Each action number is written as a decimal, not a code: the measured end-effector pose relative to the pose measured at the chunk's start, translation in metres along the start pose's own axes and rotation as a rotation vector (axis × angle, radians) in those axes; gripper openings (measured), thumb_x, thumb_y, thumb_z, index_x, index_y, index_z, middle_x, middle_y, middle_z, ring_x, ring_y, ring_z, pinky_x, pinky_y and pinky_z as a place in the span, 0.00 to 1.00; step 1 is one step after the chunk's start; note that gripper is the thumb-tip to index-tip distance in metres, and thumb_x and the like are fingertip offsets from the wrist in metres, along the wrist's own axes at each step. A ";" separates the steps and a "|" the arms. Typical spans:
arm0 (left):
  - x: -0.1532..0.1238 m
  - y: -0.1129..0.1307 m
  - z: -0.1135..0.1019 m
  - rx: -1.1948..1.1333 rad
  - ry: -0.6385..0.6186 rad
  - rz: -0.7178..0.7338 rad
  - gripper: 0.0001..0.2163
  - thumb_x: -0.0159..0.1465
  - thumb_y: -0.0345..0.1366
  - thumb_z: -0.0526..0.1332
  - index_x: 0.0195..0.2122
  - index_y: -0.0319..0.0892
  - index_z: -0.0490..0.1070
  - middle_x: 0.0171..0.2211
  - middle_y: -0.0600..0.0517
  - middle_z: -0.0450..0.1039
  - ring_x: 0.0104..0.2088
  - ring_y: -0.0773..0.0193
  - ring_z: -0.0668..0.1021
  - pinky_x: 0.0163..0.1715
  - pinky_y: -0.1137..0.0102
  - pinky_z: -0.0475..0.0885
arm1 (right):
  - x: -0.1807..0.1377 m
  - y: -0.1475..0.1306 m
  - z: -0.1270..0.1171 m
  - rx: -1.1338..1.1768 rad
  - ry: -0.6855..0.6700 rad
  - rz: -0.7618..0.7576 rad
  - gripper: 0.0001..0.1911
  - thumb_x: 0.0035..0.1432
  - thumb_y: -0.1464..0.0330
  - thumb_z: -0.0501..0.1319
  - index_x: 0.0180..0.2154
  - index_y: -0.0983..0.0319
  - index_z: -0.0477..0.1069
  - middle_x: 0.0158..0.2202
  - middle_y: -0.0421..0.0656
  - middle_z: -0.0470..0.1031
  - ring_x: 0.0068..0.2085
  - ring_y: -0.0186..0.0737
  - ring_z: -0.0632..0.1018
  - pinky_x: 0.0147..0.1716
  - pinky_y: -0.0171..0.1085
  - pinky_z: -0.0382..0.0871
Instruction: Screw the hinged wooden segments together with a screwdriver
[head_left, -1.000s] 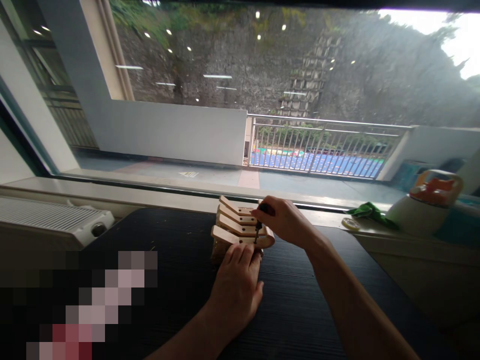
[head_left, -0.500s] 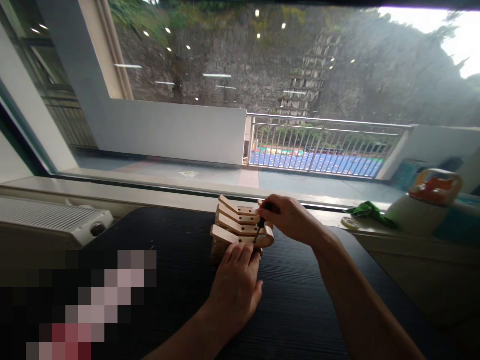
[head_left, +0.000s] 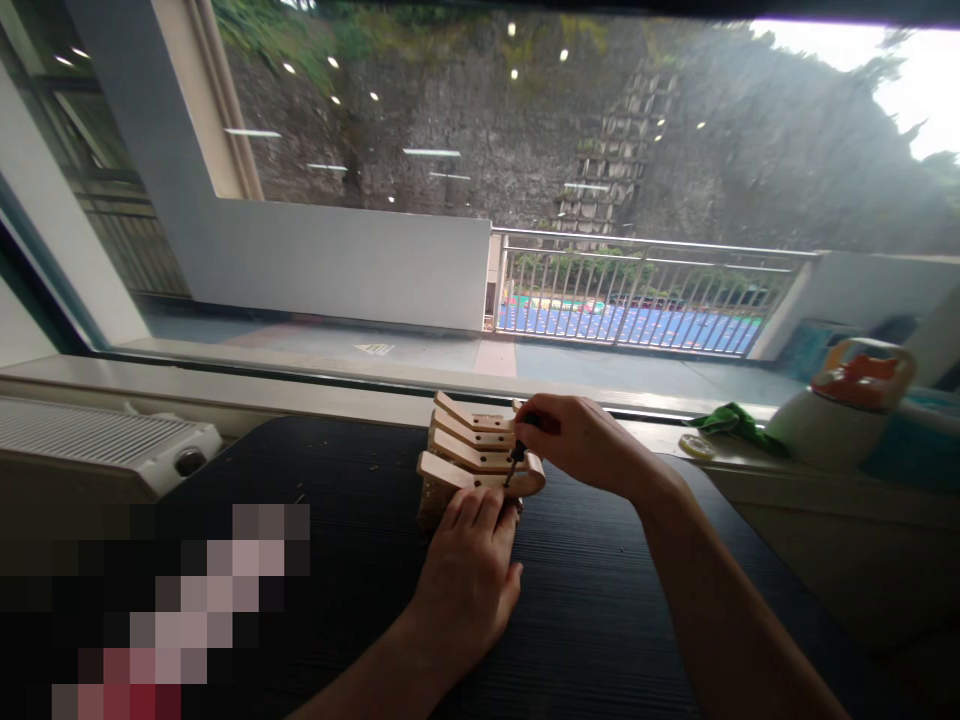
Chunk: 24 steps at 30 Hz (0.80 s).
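Several pale, bent wooden hooks point(head_left: 447, 468) sit in a row on a rough brown block point(head_left: 433, 505), with dark holes or screws along them. My left hand point(head_left: 472, 560) is closed over the near side of the block, its fingertips against the nearest hook. In a closed grip, my right hand point(head_left: 574, 435) holds a dark-handled screwdriver point(head_left: 519, 452). The screwdriver is tilted, its tip down at a hole or screw in the nearest hook, just beyond my left fingertips. The exact contact at the tip is too small to tell.
The block rests on a black table point(head_left: 345, 560) by a window. A white radiator point(head_left: 97, 440) stands at left. On the sill at right are a green cloth point(head_left: 735, 425), a yellow roll point(head_left: 697, 446) and a white jug-like container point(head_left: 825, 425). A pixelated patch hides the lower left.
The view has shifted very slightly. Both hands keep their places, and the screwdriver stays at the nearest hook with almost the same tilt.
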<state>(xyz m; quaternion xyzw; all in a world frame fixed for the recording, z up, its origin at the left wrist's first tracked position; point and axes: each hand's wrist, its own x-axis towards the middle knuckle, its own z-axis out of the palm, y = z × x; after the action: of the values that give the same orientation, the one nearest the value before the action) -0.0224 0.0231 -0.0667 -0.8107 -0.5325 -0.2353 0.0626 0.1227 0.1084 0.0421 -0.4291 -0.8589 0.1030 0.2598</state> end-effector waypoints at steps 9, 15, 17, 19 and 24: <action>0.000 0.000 0.001 0.003 0.000 0.004 0.23 0.57 0.36 0.59 0.55 0.40 0.63 0.53 0.45 0.64 0.54 0.52 0.66 0.60 0.56 0.57 | 0.005 0.006 0.005 0.011 0.033 0.031 0.13 0.57 0.60 0.56 0.29 0.62 0.71 0.22 0.38 0.70 0.23 0.31 0.67 0.23 0.32 0.55; 0.000 -0.001 0.003 0.008 0.017 0.004 0.23 0.57 0.36 0.60 0.55 0.41 0.63 0.52 0.45 0.65 0.54 0.52 0.66 0.59 0.54 0.58 | 0.008 0.010 0.009 -0.059 0.065 0.084 0.15 0.56 0.57 0.56 0.28 0.62 0.69 0.22 0.39 0.70 0.22 0.31 0.65 0.22 0.32 0.52; 0.001 -0.001 0.002 0.009 0.018 0.003 0.23 0.57 0.35 0.60 0.55 0.41 0.63 0.52 0.45 0.65 0.54 0.52 0.66 0.59 0.54 0.58 | 0.008 0.009 0.010 -0.075 0.075 0.093 0.16 0.57 0.56 0.55 0.29 0.61 0.69 0.24 0.39 0.71 0.23 0.31 0.65 0.22 0.32 0.51; 0.001 -0.001 0.002 0.008 0.019 0.002 0.23 0.57 0.35 0.59 0.55 0.41 0.63 0.52 0.45 0.65 0.54 0.52 0.66 0.59 0.54 0.59 | 0.006 0.006 0.010 -0.074 0.072 0.086 0.16 0.58 0.56 0.55 0.30 0.61 0.70 0.24 0.39 0.72 0.23 0.31 0.65 0.22 0.32 0.51; 0.001 -0.001 0.001 0.005 0.016 0.008 0.23 0.57 0.35 0.59 0.55 0.40 0.64 0.53 0.45 0.65 0.54 0.52 0.66 0.59 0.55 0.58 | 0.001 -0.001 0.005 -0.013 0.023 -0.007 0.12 0.58 0.58 0.55 0.33 0.58 0.73 0.24 0.37 0.73 0.24 0.31 0.68 0.23 0.31 0.53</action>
<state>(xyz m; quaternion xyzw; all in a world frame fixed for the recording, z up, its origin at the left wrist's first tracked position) -0.0226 0.0249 -0.0674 -0.8107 -0.5292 -0.2404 0.0697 0.1186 0.1091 0.0386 -0.4291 -0.8579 0.0916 0.2675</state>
